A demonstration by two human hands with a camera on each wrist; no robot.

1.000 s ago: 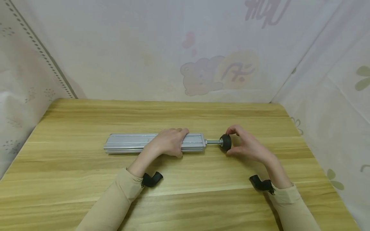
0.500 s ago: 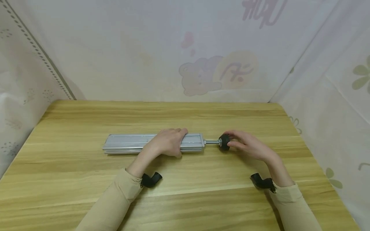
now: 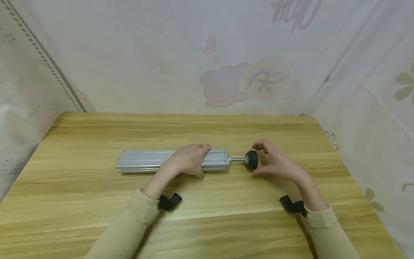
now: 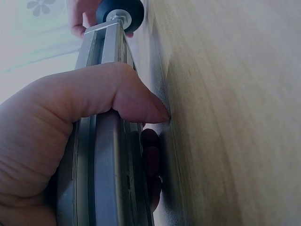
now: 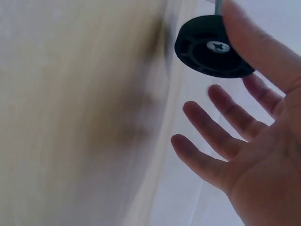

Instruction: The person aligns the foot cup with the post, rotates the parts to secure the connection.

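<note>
A silver aluminium extrusion (image 3: 142, 160) lies lengthwise across the wooden table. My left hand (image 3: 189, 160) grips it near its right end; in the left wrist view the thumb (image 4: 141, 101) wraps over one side and fingertips show underneath. From the extrusion's end plate a threaded stud (image 3: 238, 159) sticks out to the right, bearing a black levelling foot (image 3: 251, 160). My right hand (image 3: 279, 163) is at the foot, thumb and index finger spread to either side of its rim. The right wrist view shows the foot's ribbed underside with a cross-head screw (image 5: 218, 46), the other fingers held apart below it.
The wood-grain table (image 3: 207, 230) ends at a pale printed cloth (image 3: 145, 57) that rises behind it and at both sides. Each wrist carries a black curved mount (image 3: 292, 205) at the sleeve cuff.
Half a second ago my right fingers were rolled together over the foot; now they are spread wide around it, much as a second ago. The left hand and extrusion stay put.
</note>
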